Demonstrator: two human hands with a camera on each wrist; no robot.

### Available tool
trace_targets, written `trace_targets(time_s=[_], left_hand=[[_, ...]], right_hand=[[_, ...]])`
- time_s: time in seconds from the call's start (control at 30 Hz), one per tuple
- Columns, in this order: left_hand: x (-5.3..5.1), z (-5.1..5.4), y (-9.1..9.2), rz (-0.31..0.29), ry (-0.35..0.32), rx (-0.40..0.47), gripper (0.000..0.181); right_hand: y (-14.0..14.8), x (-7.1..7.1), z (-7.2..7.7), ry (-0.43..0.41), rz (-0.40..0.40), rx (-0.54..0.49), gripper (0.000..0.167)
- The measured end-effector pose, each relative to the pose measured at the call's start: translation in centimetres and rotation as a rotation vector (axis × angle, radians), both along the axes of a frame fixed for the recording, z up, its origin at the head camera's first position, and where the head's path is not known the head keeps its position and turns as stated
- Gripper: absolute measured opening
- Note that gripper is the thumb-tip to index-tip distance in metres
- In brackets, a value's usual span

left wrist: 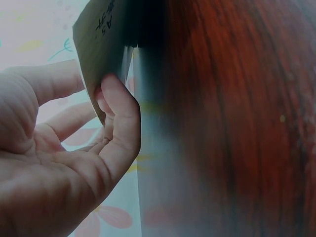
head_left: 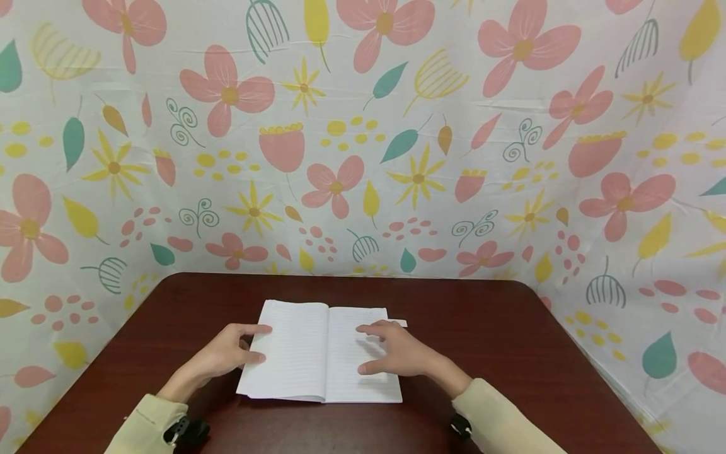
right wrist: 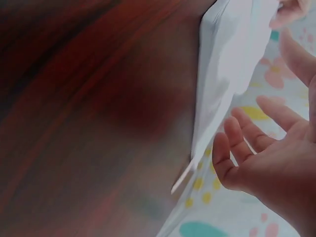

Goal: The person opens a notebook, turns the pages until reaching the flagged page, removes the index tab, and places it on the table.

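An open notebook (head_left: 289,353) with ruled white pages lies on the dark brown table (head_left: 471,315). My left hand (head_left: 224,350) grips its left edge, with the thumb on the page. In the left wrist view, fingers curl behind the cover (left wrist: 98,44), which bears dark handwriting. Over the right-hand page hovers my right hand (head_left: 399,350), its fingers spread and slightly bent, nothing between them. The right wrist view shows this hand (right wrist: 276,163) apart from the notebook (right wrist: 224,64). From under the notebook's right side pokes a white slip (head_left: 399,323).
Behind and beside the table hangs a white cloth (head_left: 351,88) printed with flowers and leaves. Black straps sit on both wrists, the left strap (head_left: 186,432) showing more fully. Brown tabletop surrounds the notebook.
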State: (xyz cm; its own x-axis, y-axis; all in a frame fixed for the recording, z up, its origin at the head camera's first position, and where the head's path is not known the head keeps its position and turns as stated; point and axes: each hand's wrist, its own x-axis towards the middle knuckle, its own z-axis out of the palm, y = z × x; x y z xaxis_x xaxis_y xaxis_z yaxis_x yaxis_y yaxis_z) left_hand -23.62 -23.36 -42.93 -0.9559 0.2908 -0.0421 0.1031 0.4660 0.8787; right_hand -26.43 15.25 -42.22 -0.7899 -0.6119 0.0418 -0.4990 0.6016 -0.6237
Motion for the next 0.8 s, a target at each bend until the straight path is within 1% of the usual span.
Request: trace_targets(time_s=[0.23, 0.4, 0.57, 0.7, 0.8], left_hand=[[0.0, 0.1, -0.1, -0.009, -0.003, -0.004, 0.058], [0.0, 0.1, 0.0, -0.024, -0.014, 0.022, 0.058], [0.0, -0.1, 0.0, -0.004, -0.020, 0.014, 0.058], [0.0, -0.2, -0.1, -0.010, -0.010, 0.012, 0.058], [-0.1, -0.3, -0.1, -0.010, -0.012, 0.020, 0.058]], right_hand=[[3.5, 1.1, 0.1, -0.011, -0.071, 0.098, 0.087], [5.3, 1.8, 0.1, -0.012, -0.105, 0.150, 0.090], [5.9, 2.0, 0.1, -0.027, -0.095, 0.168, 0.093], [5.8, 2.0, 0.1, -0.042, -0.092, 0.169, 0.094], [5.8, 2.0, 0.1, -0.039, -0.092, 0.172, 0.095]])
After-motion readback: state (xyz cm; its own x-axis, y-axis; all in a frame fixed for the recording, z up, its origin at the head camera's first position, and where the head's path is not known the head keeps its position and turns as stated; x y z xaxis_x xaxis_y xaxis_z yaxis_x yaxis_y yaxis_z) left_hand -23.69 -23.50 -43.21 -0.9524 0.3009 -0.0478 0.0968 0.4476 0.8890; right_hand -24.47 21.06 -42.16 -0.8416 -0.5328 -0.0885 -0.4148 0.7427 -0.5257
